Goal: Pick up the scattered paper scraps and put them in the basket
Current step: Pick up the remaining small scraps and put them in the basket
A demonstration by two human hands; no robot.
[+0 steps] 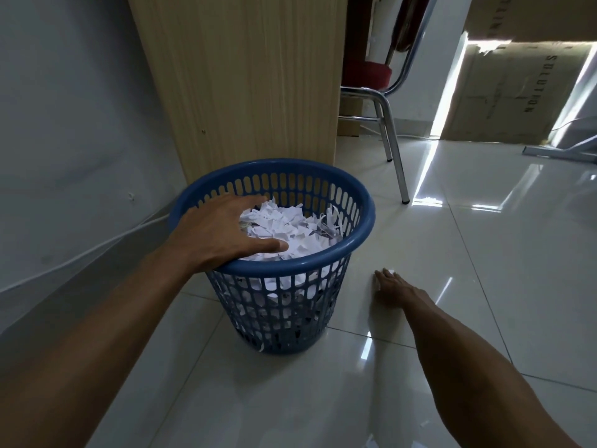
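Beyond both grips, the floor runs glossy to a wooden panel, a cardboard box and a chair. Under the left grip stands the basket, heaped near its rim with scraps. That grip lies released, fingers spread on the heap. The right grip, beside the basket, rests flat on the floor, fingers straight, with a small scrap at its fingertips, not yet pinched.

The slick tile could let that scrap skid away. Pressing the full heap could spill pieces or tip the basket. The box reads "SOLUTION", turned sideways; other lettering is cut off.
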